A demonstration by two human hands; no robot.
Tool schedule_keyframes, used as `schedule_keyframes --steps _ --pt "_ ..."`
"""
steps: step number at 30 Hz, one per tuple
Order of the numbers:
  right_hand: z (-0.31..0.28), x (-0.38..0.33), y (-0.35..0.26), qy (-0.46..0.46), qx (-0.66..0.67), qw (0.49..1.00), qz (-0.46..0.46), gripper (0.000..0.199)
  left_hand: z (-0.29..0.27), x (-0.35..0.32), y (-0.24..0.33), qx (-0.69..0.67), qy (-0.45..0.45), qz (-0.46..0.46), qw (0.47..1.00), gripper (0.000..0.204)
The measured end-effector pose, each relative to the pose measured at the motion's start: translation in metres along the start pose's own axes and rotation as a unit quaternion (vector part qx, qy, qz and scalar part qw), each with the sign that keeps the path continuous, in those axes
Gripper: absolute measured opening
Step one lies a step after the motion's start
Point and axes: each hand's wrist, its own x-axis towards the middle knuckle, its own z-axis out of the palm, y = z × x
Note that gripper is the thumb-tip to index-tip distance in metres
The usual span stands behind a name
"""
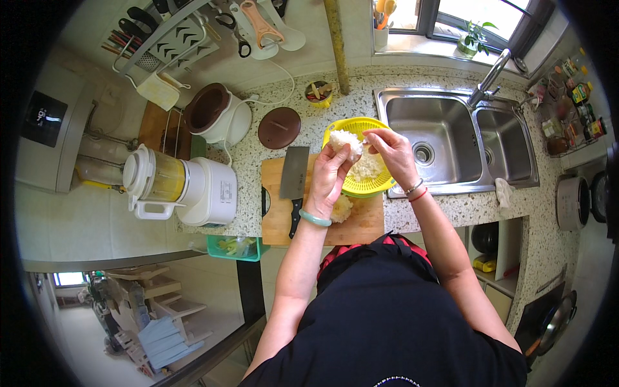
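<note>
My left hand (330, 173) is closed around a white, frilly clump (346, 144) that looks like white fungus, lifted over a yellow colander (377, 125). At the clump's right edge, my right hand (394, 153) pinches a small pale bit of it between thumb and fingers. Small white torn pieces (367, 168) lie in the colander below. Partly under my left wrist, another pale yellowish frilly clump (342, 210) rests on the wooden cutting board (367, 227). To the left of my left hand, a cleaver (294, 174) with a black handle lies on the board.
A double steel sink (445, 129) is right of the colander. Leftward stand a white blender (193, 187), a white pot with a brown inside (219, 116) and its brown lid (279, 128). A small yellow bowl of scraps (319, 94) sits behind. A green tray (235, 248) juts below the counter edge.
</note>
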Motion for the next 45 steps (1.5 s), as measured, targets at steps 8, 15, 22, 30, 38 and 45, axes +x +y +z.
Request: schedule_keyframes --steps 8,15,22,30,38,45 --pt "0.003 -0.003 -0.007 0.014 -0.044 0.998 -0.042 0.023 0.002 0.000 0.000 -0.019 0.005 0.006 1.000 0.032" --pt "0.003 -0.004 -0.005 -0.047 -0.017 0.999 -0.017 0.019 -0.001 0.001 -0.002 -0.022 0.003 0.007 1.000 0.032" --pt "0.008 -0.007 -0.010 -0.039 -0.122 0.988 -0.091 0.016 0.000 0.000 -0.001 -0.029 -0.002 0.010 1.000 0.033" --pt "0.007 -0.005 -0.004 -0.025 -0.220 0.966 -0.131 0.013 -0.003 0.000 -0.004 -0.046 0.019 0.016 0.999 0.033" --pt "0.002 0.004 0.014 0.082 -0.275 0.917 -0.278 0.015 -0.002 0.002 -0.003 0.003 0.054 0.048 0.997 0.027" --pt "0.014 -0.010 -0.015 -0.001 -0.195 0.965 -0.175 0.023 0.012 0.001 -0.005 0.092 0.102 0.106 0.985 0.030"
